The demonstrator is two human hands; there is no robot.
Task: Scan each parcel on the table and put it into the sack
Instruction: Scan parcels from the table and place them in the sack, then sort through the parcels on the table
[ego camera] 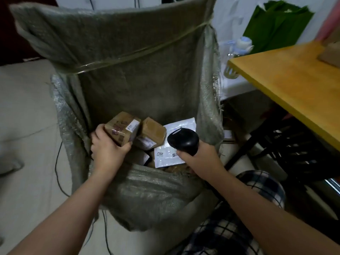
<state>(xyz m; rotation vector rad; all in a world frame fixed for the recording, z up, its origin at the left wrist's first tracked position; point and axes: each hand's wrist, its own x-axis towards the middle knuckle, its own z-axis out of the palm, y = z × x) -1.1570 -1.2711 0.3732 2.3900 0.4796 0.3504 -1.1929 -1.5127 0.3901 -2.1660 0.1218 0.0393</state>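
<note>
Inside the grey woven sack [147,190], above parcels [152,133] already bagged, my left hand [108,150] is gripping a brown taped box [122,130], my right hand [200,155] is clasping the black scanner [184,141]; seemingly more is waiting on the yellow wooden desk [294,85].

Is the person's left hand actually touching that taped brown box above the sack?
Touching. The head view shows the left hand wrapped round the near end of the brown box, thumb and fingers pressed on it, over the sack.

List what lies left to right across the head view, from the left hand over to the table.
left hand → cardboard box it holds → second brown box → black scanner → right hand → wooden table
</note>
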